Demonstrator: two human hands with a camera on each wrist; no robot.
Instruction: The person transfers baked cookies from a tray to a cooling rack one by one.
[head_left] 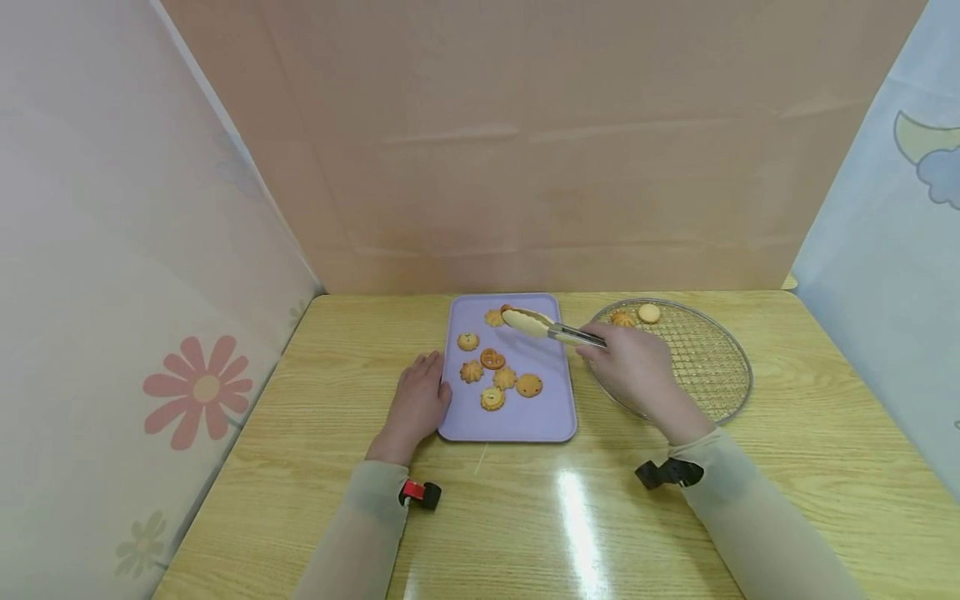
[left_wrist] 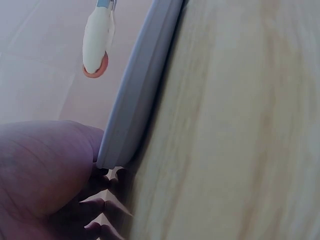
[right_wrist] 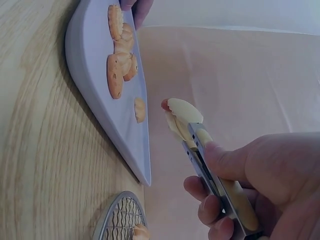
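Observation:
My right hand (head_left: 637, 367) grips metal tongs (right_wrist: 210, 172) with cream scalloped tips. Between those tips is a small reddish-brown piece (left_wrist: 104, 66), mostly hidden, with a curved edge. The tongs are raised over the far part of a lilac tray (head_left: 540, 421). On that tray lie several cookies: a flower-shaped one (head_left: 471, 372), a round speckled one (head_left: 529, 386), and a pretzel-shaped one (head_left: 492, 359). Along the tray's left side rests my left hand (head_left: 420, 400), fingers extended forward on the table and thumb at the rim.
To the right of the tray is a round wire rack (head_left: 712, 358), partly covered by my right forearm and hand. A flower-shaped cookie (head_left: 623, 319) and a pale round cookie (head_left: 648, 313) sit at its far edge. A tan backdrop (head_left: 525, 167) rises behind the wooden table (head_left: 510, 517).

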